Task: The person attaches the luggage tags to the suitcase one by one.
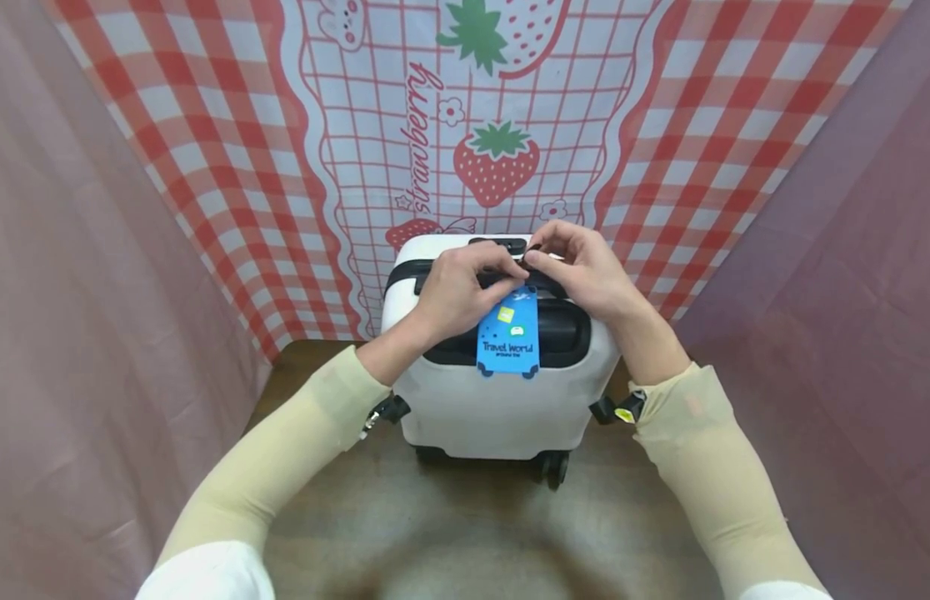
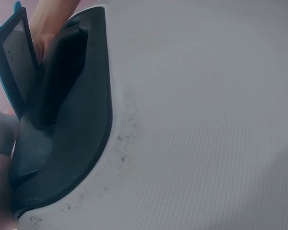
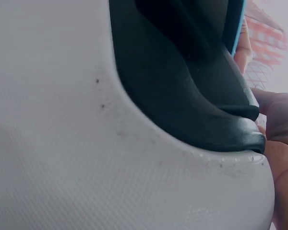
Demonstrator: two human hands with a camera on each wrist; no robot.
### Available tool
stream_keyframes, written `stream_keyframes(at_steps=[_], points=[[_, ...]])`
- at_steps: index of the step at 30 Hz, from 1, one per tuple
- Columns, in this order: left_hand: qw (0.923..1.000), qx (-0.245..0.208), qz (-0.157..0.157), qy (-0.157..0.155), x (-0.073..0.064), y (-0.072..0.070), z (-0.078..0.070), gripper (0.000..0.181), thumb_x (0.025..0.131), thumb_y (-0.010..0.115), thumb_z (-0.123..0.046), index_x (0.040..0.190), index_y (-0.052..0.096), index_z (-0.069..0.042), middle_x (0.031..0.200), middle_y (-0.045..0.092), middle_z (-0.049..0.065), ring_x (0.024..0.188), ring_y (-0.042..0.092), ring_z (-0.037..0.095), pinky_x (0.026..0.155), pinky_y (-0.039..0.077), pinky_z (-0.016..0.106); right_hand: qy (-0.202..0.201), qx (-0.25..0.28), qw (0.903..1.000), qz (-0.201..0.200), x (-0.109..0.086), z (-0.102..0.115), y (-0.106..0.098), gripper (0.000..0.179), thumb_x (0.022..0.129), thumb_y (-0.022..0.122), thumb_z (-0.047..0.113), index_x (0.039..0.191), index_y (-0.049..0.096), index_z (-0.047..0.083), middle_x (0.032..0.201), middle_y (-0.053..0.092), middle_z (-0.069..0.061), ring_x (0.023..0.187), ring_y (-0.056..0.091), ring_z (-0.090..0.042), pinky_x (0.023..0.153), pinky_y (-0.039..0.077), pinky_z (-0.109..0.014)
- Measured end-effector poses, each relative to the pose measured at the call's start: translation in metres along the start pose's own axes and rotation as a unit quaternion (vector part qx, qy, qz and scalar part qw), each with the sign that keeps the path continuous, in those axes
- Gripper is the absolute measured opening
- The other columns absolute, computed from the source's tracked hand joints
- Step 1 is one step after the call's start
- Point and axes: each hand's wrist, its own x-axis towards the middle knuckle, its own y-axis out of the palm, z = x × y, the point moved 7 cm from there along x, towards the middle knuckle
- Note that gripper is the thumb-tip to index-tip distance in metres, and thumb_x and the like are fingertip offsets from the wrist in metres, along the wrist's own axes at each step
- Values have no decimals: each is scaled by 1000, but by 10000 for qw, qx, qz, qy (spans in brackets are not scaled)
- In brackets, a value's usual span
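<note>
Tag [image 1: 507, 332], blue, hangs flat against the white suitcase [image 1: 502, 400], just below its handle [image 1: 555, 290]. Both hands meet above it: left hand [image 1: 457, 292] and right hand [image 1: 585, 271] pinch its strap at the handle, keeping the tag dangling free.

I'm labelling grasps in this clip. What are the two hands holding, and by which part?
Both the left hand and right hand pinch the thin strap at the top of the blue luggage tag, over the suitcase's handle.
</note>
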Motion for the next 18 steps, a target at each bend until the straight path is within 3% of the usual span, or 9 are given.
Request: stream_keyframes(at_steps=[5,8,13,18], points=[[10000,44,-10,27,0,0,-1,15,98,76,-13,112,82,-13,112,80,3,105,76,17,96,60,31,-176,198,9987,-441,-2,1,-5,7,105,67,13,109,68,7,99,72,8,94,63,-16,81,54,-20],[9998,-178,-81,-96,1,-1,2,21,97,77,-12,118,78,-10,115,81,6,104,78,19,97,62,30,-315,320,9966,-687,-3,2,-7,9,104,69,14,109,69,7,97,71,7,95,64,-14,84,56,-19],[9979,-456,-169,-436,2,-2,9,27,93,83,-20,115,76,-6,111,82,9,101,80,19,93,64,31,-509,408,9946,-813,-5,3,-9,6,101,73,11,105,72,9,100,71,5,97,66,-14,91,58,-17],[9955,-436,-57,-838,4,2,12,24,97,80,-28,111,83,-9,103,83,6,92,79,16,86,62,31,-565,481,9939,-818,-7,3,-11,5,99,75,8,102,74,11,101,71,4,98,66,-16,96,58,-18]])
